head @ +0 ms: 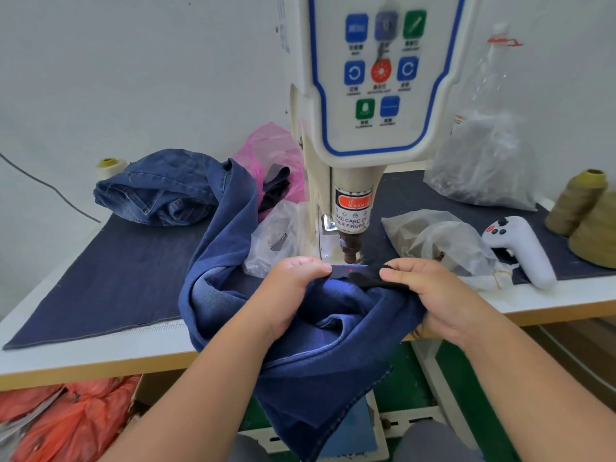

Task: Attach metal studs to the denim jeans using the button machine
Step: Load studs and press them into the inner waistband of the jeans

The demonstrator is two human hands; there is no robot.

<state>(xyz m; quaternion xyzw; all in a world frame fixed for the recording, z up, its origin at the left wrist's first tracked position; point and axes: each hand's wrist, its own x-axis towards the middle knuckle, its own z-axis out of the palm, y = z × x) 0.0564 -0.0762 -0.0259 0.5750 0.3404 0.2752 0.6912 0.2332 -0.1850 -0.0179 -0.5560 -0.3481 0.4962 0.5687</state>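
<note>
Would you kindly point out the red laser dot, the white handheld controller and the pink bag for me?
red laser dot (352, 270), head view, on the dot itself, on the denim under the machine.
white controller (525, 248), head view, on its handle.
pink bag (266, 145), head view, on its upper part.

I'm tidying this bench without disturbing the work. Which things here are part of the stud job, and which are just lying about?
In use:
- button machine
- jeans under its head
- left hand and right hand, both gripping the denim

Lying about:
- second jeans pile
- pink bag
- clear bags
- thread cones
- white handheld controller
- plastic bottle
</note>
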